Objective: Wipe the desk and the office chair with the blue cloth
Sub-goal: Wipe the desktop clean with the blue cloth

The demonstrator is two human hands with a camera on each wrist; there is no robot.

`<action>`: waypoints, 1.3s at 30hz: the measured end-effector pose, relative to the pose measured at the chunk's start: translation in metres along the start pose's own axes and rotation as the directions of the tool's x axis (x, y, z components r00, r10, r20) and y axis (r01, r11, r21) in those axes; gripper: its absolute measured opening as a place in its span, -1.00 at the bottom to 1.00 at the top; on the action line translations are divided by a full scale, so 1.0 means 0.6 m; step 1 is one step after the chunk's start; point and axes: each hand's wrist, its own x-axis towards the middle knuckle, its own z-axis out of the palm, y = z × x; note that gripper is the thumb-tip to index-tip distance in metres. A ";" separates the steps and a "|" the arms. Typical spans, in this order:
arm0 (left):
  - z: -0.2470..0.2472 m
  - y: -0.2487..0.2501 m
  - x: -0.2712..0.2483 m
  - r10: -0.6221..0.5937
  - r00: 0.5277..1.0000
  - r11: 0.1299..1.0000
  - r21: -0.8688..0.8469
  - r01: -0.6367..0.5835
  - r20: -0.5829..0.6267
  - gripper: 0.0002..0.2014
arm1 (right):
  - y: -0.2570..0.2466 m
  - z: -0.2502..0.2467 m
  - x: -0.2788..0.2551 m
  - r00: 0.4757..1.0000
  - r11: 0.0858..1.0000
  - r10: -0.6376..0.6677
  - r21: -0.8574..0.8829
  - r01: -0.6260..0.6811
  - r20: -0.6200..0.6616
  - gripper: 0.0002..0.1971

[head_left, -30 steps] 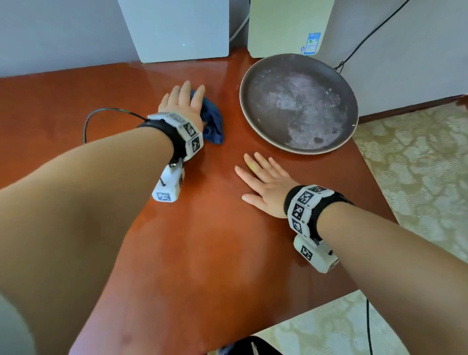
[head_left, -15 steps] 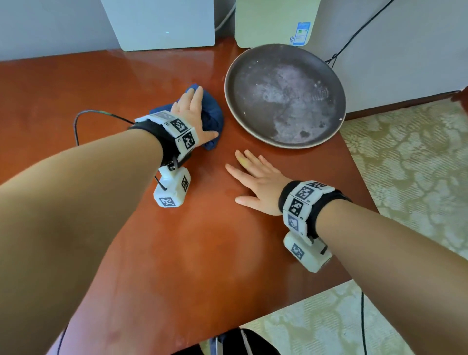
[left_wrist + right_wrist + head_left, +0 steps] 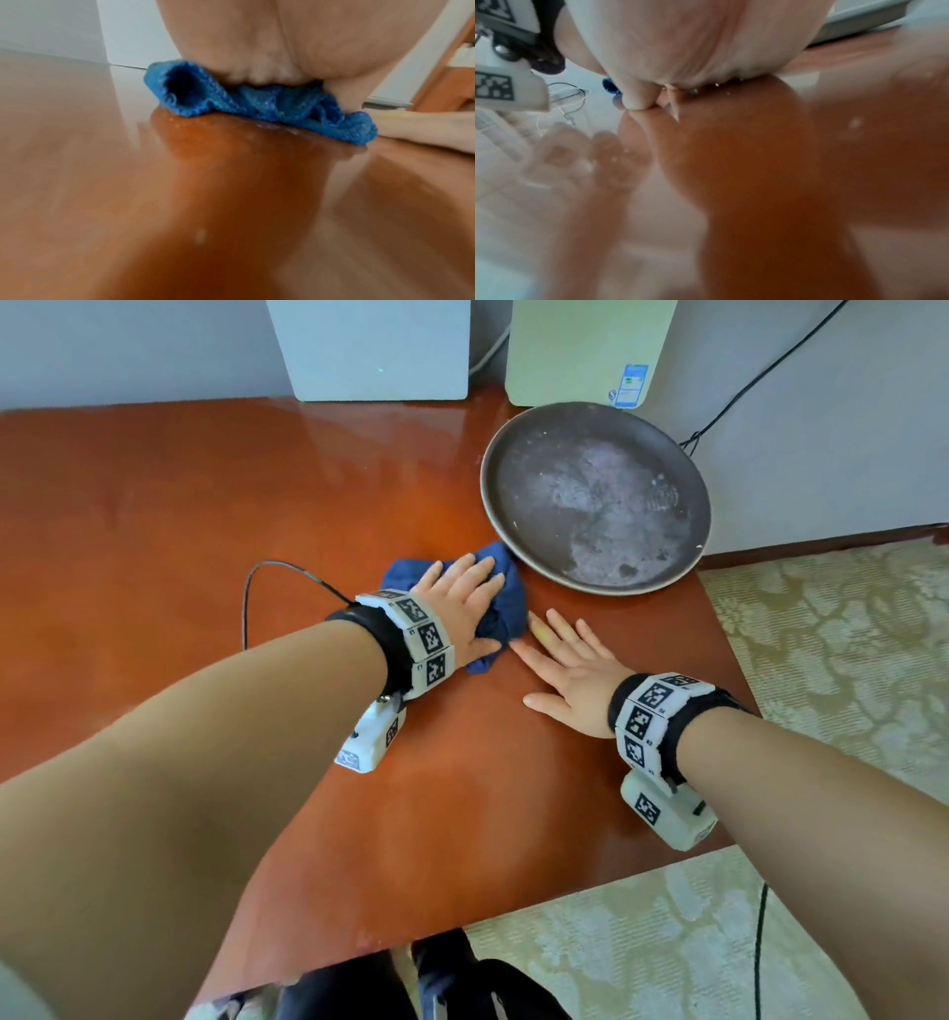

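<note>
The crumpled blue cloth (image 3: 506, 603) lies on the glossy red-brown desk (image 3: 205, 516), just in front of the dark plate. My left hand (image 3: 462, 598) presses flat on top of it with straight fingers. From the left wrist view the cloth (image 3: 257, 103) bunches under the palm (image 3: 282, 50), with a wet smear on the wood beneath. My right hand (image 3: 570, 665) lies flat and spread on the desk to the right of the cloth, its fingertips close to the cloth's edge. The right palm (image 3: 693, 40) rests on the wood. No chair is in view.
A large dark round plate (image 3: 595, 498) sits at the back right of the desk. Two pale boxes (image 3: 380, 346) (image 3: 585, 346) stand against the wall. A thin black cable (image 3: 287, 572) loops left of my left wrist. The desk's right and near edges drop to patterned carpet (image 3: 842, 660).
My left hand has slid the cloth toward me and to the right, from the back of the desk to beside my right fingertips. The right hand has stayed flat in place.
</note>
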 end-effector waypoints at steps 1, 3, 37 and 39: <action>0.008 0.006 -0.017 0.033 0.999 0.999 0.020 -0.033 0.015 -0.25 | -0.005 -0.001 -0.006 1.000 0.999 0.012 0.032 -0.012 -0.010 -0.36; 0.024 0.005 -0.049 0.065 0.998 0.998 0.018 -0.065 0.020 -0.27 | -0.013 -0.005 -0.022 0.996 0.987 0.068 0.151 -0.058 -0.062 -0.36; 0.079 0.098 -0.233 -0.156 0.987 0.988 0.008 0.156 0.036 -0.41 | -0.007 0.018 -0.058 0.981 0.959 0.138 0.265 -0.099 -0.135 -0.31; 0.075 0.097 -0.229 -0.255 0.966 0.967 -0.033 0.254 -0.045 -0.36 | 0.028 0.033 -0.083 0.960 0.957 0.237 0.207 -0.204 -0.150 -0.26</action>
